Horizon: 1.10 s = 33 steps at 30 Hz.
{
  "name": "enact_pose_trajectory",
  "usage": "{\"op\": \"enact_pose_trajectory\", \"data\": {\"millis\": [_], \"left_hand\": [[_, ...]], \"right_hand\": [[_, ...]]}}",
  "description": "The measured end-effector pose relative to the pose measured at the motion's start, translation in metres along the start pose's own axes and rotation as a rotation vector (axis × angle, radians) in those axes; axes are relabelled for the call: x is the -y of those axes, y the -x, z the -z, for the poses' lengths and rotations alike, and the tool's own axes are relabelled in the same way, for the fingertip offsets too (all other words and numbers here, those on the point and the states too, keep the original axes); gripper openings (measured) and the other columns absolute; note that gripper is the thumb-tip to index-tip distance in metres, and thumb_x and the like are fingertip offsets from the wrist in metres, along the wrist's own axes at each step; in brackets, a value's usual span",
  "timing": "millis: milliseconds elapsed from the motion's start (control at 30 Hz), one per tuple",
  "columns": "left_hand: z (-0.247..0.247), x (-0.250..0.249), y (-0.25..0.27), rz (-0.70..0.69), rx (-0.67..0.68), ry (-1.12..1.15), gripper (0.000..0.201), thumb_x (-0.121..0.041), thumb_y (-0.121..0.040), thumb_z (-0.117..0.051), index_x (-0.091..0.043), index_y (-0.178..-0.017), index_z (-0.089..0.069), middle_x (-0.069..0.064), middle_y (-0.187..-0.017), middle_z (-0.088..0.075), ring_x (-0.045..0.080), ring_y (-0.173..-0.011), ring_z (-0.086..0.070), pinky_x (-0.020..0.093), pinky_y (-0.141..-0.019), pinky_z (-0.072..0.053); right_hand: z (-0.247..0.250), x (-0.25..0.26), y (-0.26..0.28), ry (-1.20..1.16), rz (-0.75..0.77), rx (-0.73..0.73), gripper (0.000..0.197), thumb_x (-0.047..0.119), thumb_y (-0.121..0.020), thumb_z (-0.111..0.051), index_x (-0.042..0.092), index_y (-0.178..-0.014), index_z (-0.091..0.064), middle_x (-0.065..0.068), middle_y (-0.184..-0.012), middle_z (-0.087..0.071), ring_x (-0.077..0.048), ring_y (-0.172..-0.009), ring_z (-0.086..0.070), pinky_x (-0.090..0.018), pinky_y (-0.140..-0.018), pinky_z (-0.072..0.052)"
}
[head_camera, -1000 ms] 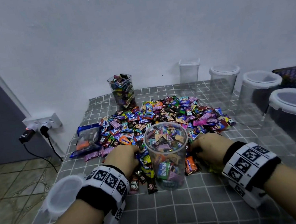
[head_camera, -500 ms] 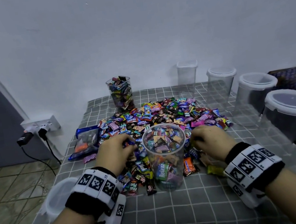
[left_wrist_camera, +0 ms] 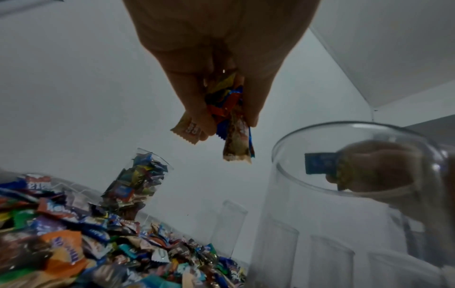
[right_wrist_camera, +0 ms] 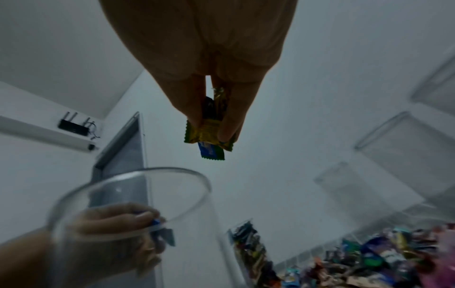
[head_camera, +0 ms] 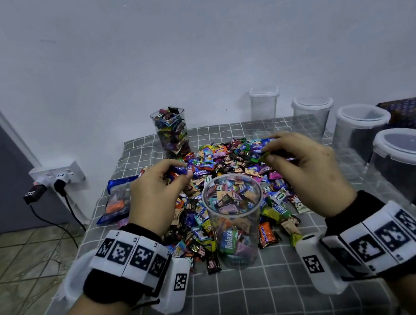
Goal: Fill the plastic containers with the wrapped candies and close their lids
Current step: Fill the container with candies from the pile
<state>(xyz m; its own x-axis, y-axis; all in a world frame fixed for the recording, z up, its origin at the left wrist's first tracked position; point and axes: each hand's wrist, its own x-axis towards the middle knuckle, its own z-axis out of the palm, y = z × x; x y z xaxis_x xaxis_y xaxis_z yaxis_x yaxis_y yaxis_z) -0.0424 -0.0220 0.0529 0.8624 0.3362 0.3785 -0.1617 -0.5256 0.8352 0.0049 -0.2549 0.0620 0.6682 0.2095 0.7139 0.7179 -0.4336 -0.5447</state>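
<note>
Standing jar: a clear round jar (head_camera: 234, 215), lidless and mostly full of candies, stands upright on the checked cloth (head_camera: 249, 299) at the near edge of the candy pile (head_camera: 231, 159).
Left hand: the left hand (head_camera: 156, 192), above and left of the rim, pinches several wrapped candies (left_wrist_camera: 230, 120).
Right hand: the right hand (head_camera: 303, 167), above and right, pinches a few wrapped sweets (right_wrist_camera: 209, 134).
Behind: a second filled jar (head_camera: 171, 131) stands by the wall.
Right side: lidded empty tubs (head_camera: 407, 160) stand in a row.

candy pile (head_camera: 232, 164) behind open container (head_camera: 234, 221); lidded containers (head_camera: 411, 154) right
</note>
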Motion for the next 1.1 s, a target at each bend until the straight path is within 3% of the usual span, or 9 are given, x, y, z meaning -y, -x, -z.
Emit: {"op": "enact_pose_trajectory", "data": {"millis": [133,333,467,667,800,900,967,1033,1100], "left_hand": [[-0.001,-0.008,0.001,-0.023,-0.009,0.025,0.017,-0.018,-0.082,-0.070,-0.033,-0.082,-0.063,-0.001,-0.073,-0.070,0.009,-0.067,-0.070,0.040,-0.078,-0.055],[-0.003,-0.013,0.002,-0.036,-0.021,0.050,0.016,-0.016,-0.083,-0.069,-0.031,-0.083,-0.064,0.001,-0.076,-0.070,0.011,-0.070,-0.070,0.042,-0.077,-0.056],[-0.003,-0.014,0.002,-0.053,-0.039,0.064,0.014,-0.017,-0.083,-0.069,-0.031,-0.084,-0.065,-0.001,-0.073,-0.070,0.014,-0.069,-0.070,0.042,-0.073,-0.056],[-0.003,-0.018,0.002,-0.081,-0.083,0.100,0.019,-0.015,-0.082,-0.070,-0.034,-0.080,-0.064,-0.014,-0.067,-0.067,0.006,-0.067,-0.068,0.038,-0.075,-0.057],[-0.005,-0.025,0.000,-0.119,-0.078,0.138,0.020,-0.012,-0.082,-0.070,-0.031,-0.081,-0.063,-0.021,-0.065,-0.065,-0.001,-0.062,-0.066,0.019,-0.067,-0.054],[-0.006,-0.031,0.000,-0.140,-0.051,0.194,0.014,-0.010,-0.083,-0.069,-0.023,-0.085,-0.064,-0.013,-0.067,-0.067,0.006,-0.061,-0.068,0.015,-0.064,-0.053],[-0.009,-0.035,0.000,-0.151,-0.021,0.217,0.013,-0.009,-0.083,-0.068,-0.020,-0.088,-0.064,-0.004,-0.072,-0.067,0.008,-0.061,-0.069,0.016,-0.063,-0.052],[-0.013,-0.037,0.001,-0.177,0.004,0.215,0.015,-0.010,-0.082,-0.069,-0.023,-0.087,-0.064,0.003,-0.077,-0.067,0.011,-0.065,-0.069,0.021,-0.066,-0.054],[-0.017,-0.037,0.003,-0.202,0.032,0.185,0.018,-0.013,-0.081,-0.071,-0.029,-0.085,-0.064,0.003,-0.082,-0.067,0.014,-0.073,-0.068,0.026,-0.070,-0.056]], "right_hand": [[-0.007,0.018,0.006,-0.062,0.032,0.050,0.015,0.011,-0.079,-0.060,0.009,-0.088,-0.072,0.008,-0.099,-0.060,-0.004,-0.097,-0.057,-0.022,-0.083,-0.048],[-0.021,0.020,0.019,-0.026,0.084,0.179,0.017,0.018,-0.081,-0.057,0.012,-0.089,-0.071,0.000,-0.106,-0.066,-0.004,-0.099,-0.056,-0.015,-0.086,-0.043],[-0.023,0.023,0.021,0.019,0.091,0.213,0.020,0.017,-0.081,-0.057,0.015,-0.095,-0.071,-0.001,-0.116,-0.064,-0.011,-0.097,-0.063,-0.028,-0.083,-0.050],[-0.021,0.028,0.023,0.027,0.118,0.252,0.037,0.027,-0.082,-0.049,0.019,-0.113,-0.067,0.000,-0.126,-0.059,-0.010,-0.106,-0.059,-0.030,-0.086,-0.051],[-0.017,0.028,0.026,0.037,0.120,0.250,0.048,0.036,-0.078,-0.053,0.021,-0.123,-0.059,0.002,-0.132,-0.052,-0.006,-0.114,-0.047,-0.012,-0.098,-0.031],[-0.016,0.023,0.031,-0.060,-0.057,0.339,0.076,0.056,-0.067,-0.058,0.033,-0.136,-0.036,0.020,-0.137,-0.034,0.005,-0.128,-0.028,-0.003,-0.104,-0.016],[-0.017,0.017,0.036,-0.158,-0.250,0.425,0.098,0.066,-0.056,-0.064,0.039,-0.140,-0.021,0.021,-0.143,-0.029,0.006,-0.132,-0.025,-0.013,-0.108,-0.021],[-0.019,0.013,0.039,-0.245,-0.368,0.468,0.115,0.061,-0.050,-0.078,0.035,-0.144,-0.017,0.019,-0.145,-0.030,0.003,-0.133,-0.029,-0.016,-0.107,-0.025],[-0.023,0.009,0.042,-0.334,-0.436,0.489,0.116,0.043,-0.055,-0.087,0.031,-0.146,-0.016,0.022,-0.137,-0.037,0.004,-0.127,-0.039,-0.007,-0.099,-0.030]]}}
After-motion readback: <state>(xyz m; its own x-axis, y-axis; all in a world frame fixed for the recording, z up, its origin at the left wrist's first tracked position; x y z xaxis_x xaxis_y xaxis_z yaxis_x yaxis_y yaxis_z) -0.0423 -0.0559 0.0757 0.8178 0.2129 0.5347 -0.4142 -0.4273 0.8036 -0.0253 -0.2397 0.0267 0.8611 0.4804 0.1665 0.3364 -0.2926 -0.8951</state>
